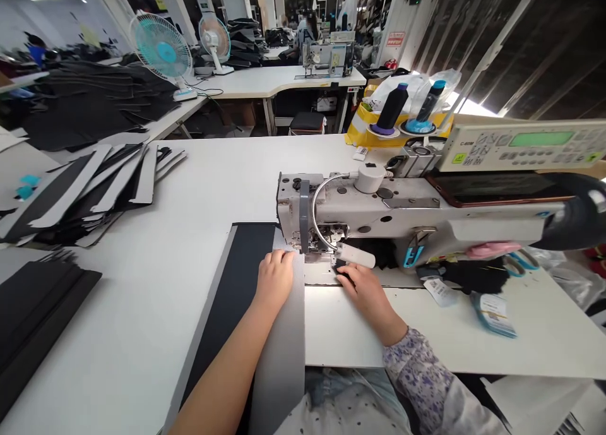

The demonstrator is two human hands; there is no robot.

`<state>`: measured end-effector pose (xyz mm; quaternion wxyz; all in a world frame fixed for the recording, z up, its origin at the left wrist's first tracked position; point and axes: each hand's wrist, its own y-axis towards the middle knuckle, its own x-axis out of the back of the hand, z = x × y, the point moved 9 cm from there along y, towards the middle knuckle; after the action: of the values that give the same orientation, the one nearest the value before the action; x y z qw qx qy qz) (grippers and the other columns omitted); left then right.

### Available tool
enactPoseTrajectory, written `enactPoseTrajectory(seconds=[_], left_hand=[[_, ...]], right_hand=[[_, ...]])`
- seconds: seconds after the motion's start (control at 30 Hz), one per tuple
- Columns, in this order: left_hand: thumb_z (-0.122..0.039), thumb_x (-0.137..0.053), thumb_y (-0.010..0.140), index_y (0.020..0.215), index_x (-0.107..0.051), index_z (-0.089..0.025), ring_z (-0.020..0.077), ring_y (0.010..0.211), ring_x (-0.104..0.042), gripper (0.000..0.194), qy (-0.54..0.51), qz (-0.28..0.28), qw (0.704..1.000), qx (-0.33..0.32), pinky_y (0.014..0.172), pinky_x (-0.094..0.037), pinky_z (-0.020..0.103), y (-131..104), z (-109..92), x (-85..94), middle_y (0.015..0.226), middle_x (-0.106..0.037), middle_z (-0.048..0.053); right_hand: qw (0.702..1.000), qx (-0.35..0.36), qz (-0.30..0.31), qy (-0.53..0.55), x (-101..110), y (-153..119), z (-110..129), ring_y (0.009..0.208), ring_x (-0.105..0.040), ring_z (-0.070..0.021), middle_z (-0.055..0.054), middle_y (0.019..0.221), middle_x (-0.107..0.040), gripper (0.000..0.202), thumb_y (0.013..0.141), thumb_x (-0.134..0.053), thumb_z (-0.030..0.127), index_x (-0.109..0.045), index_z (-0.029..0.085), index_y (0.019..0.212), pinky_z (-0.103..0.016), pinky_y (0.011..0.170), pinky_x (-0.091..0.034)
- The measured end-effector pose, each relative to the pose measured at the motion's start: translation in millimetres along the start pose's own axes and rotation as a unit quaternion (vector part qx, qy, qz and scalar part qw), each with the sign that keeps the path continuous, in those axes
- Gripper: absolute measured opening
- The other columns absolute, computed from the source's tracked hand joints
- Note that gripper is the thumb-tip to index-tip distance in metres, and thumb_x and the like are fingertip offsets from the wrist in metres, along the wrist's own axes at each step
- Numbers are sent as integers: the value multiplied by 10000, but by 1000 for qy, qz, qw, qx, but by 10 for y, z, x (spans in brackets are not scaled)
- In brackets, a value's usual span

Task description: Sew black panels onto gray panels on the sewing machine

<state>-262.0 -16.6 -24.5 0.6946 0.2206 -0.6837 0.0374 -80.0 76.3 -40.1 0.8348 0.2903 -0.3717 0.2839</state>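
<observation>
A long panel of black fabric [239, 264] with a grey strip [286, 334] along its right side lies on the table, its far end at the head of a sewing machine [369, 201]. My left hand [275, 278] rests palm down on the grey strip, fingers lying on it just left of the needle area. My right hand [364, 291] is right of the needle, thumb and fingers closed at a small black piece [339, 264] by the machine bed. Its fingertips are partly hidden by the white lamp [355, 256] on a bendable metal arm.
Stacked grey and black pieces [104, 189] lie at the left, with a dark pile [42, 315] nearer. Thread cones [394, 108] stand behind the machine. Right of it are blue-handled scissors [518, 262], black scraps [473, 274] and a label bundle [495, 315]. Fans [161, 48] stand farther back.
</observation>
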Motion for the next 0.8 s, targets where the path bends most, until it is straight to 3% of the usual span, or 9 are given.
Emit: enactPoseTrajectory(seconds=[0.17, 0.27, 0.4, 0.53, 0.67, 0.8], left_hand=[[-126, -441, 868, 1002, -648, -192, 241, 887, -532, 255, 12, 8, 1000, 0, 734, -415, 350, 175, 27, -31, 945, -596, 104], [-117, -430, 852, 857, -643, -158, 251, 853, -535, 217, 18, 10, 1000, 3, 701, -414, 354, 277, 49, -69, 879, -586, 118], [-62, -437, 790, 793, -635, -142, 263, 819, -544, 214, 33, 3, 999, 13, 675, -417, 359, 417, 88, -115, 814, -586, 123], [-29, -447, 756, 751, -629, -133, 271, 826, -562, 209, 24, 17, 1000, -8, 700, -441, 368, 490, 87, -152, 806, -603, 131], [-94, -444, 842, 910, -634, -148, 255, 952, -574, 209, -31, 13, 998, -60, 834, -462, 369, 314, 4, -54, 956, -628, 121], [-196, -441, 913, 1158, -572, -197, 224, 1069, -546, 278, -70, -36, 995, -56, 937, -426, 368, -14, -25, 170, 1147, -593, 99]], right_hand=[[996, -77, 10, 35, -32, 31, -127, 574, -536, -161, -5, 599, -579, 378, 921, -472, 497, -605, 207, 718, -272, 579, -417], [994, -98, 12, 42, -62, 36, -182, 540, -523, -158, 6, 536, -543, 406, 907, -485, 507, -588, 210, 651, -264, 547, -400], [994, -81, 14, 66, -69, 42, -158, 650, -608, -193, -32, 690, -661, 289, 905, -495, 420, -670, 213, 803, -286, 609, -447], [986, -43, 47, 155, -121, 103, 65, 806, -651, -197, -42, 896, -713, 181, 897, -516, 311, -676, 233, 928, -296, 725, -483], [969, -37, 65, 235, -302, 262, 327, 770, -637, -174, -23, 861, -699, 144, 868, -542, 293, -658, 223, 918, -279, 702, -494], [970, -70, 45, 228, -509, 470, 376, 698, -627, -160, -1, 795, -683, 182, 838, -568, 284, -640, 209, 988, -274, 676, -498]])
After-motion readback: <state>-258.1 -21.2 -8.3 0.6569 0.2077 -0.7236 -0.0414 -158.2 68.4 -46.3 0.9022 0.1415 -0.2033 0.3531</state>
